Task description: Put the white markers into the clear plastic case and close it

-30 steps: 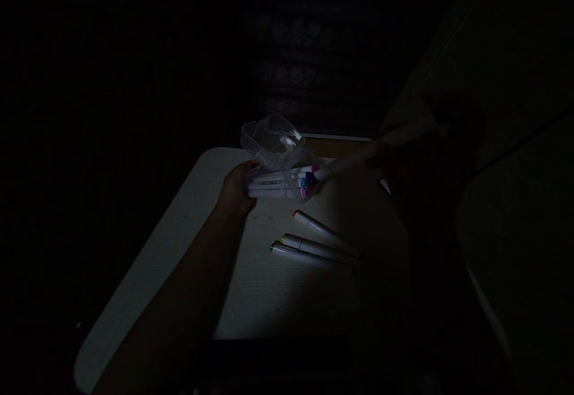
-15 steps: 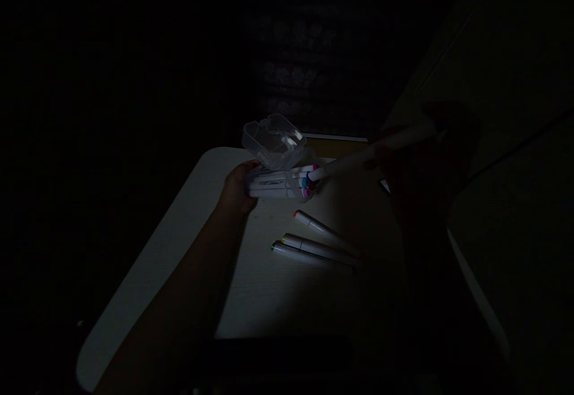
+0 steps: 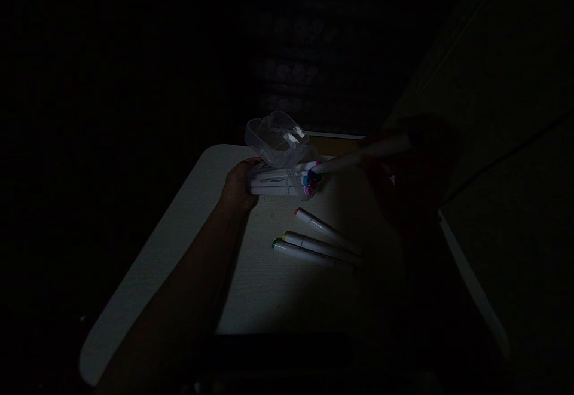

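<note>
My left hand [image 3: 240,187] is wrapped round the bottom end of a clear plastic marker case [image 3: 273,183], which lies on its side with its lid [image 3: 277,138] flipped up. Inside, several white markers show coloured ends: pink, blue, purple, red and lilac. From the right, my right hand [image 3: 399,174], very dark, grips another white marker [image 3: 365,153]. Its tip is at the case's open mouth; how far in it reaches I cannot tell. On the table below lie an orange-ended marker [image 3: 325,229], a yellow-ended marker [image 3: 320,247] and a green-ended marker [image 3: 309,255].
Everything rests on a pale table [image 3: 255,299] with rounded corners. A brownish strip with a white edge [image 3: 336,144] runs along the far side. Dark patterned fabric [image 3: 291,72] hangs beyond, and a thin cable [image 3: 502,162] crosses at right. The scene is very dim.
My right hand has moved left and slightly down with its marker, closer to the case mouth. The left hand and case have barely shifted. The three loose markers lie as before.
</note>
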Motion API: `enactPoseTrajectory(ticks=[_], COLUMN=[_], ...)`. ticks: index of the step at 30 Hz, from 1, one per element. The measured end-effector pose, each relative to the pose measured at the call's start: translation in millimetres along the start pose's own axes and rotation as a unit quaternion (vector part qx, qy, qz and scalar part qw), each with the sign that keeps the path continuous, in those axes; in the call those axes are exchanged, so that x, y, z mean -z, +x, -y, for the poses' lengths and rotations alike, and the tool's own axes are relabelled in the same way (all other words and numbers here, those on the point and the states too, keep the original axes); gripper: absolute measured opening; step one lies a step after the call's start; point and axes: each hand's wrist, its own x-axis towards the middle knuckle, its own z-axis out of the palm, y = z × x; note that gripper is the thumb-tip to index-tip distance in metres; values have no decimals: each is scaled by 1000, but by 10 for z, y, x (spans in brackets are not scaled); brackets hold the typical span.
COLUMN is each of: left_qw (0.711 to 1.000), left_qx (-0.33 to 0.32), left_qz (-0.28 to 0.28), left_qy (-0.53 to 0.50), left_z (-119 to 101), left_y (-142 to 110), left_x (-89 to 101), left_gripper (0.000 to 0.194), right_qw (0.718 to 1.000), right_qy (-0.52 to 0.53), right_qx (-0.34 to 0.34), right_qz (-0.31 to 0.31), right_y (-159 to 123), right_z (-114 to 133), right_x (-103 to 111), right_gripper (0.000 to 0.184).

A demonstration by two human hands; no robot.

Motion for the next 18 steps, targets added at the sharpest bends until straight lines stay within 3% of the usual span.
enactPoseTrajectory(ticks=[3,10,18], left_qw=[1000,1000,999], left_qx=[3,-5,-13], left_qz=[4,12,39], left_qy=[7,6,4], left_z=[3,27,58], left_y=[-7,27,62], left_x=[7,38,64], left_gripper=[11,14,16], right_qw=[999,986,935], right_qy=[3,29,-26], right_qx=[41,-148,-200], right_qz=[18,70,290], right_y=[-4,-14,-7], right_z=[40,-48,-41], right_x=[-58,-160,-204], right_gripper=[34,28,25])
